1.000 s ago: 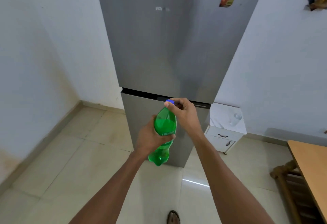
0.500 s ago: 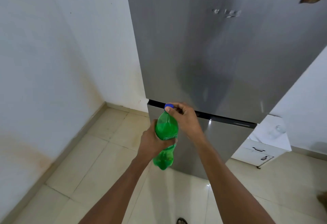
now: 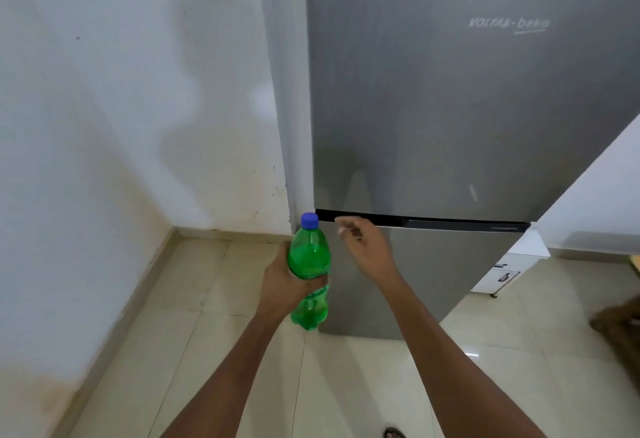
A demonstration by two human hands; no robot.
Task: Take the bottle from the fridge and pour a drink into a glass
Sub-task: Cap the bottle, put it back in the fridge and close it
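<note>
A green plastic bottle (image 3: 309,257) with a blue cap (image 3: 309,220) stands upright in my left hand (image 3: 282,280), which grips it around the middle. My right hand (image 3: 365,247) is off the cap, just to the bottle's right, fingers loosely curled and holding nothing, close to the dark gap between the fridge doors. The tall grey fridge (image 3: 450,108) fills the upper right, and both its doors are closed. No glass shows in this view.
A white wall (image 3: 121,108) closes off the left side down to a tiled floor (image 3: 214,351). A low white cabinet (image 3: 509,264) stands right of the fridge. A dark wooden piece (image 3: 620,320) sits at the right edge. A sandal toe (image 3: 394,432) shows at the bottom.
My right hand has come off the blue cap and moved right toward the fridge door gap. The view has swung left, and the glass on the cabinet is out of frame.
</note>
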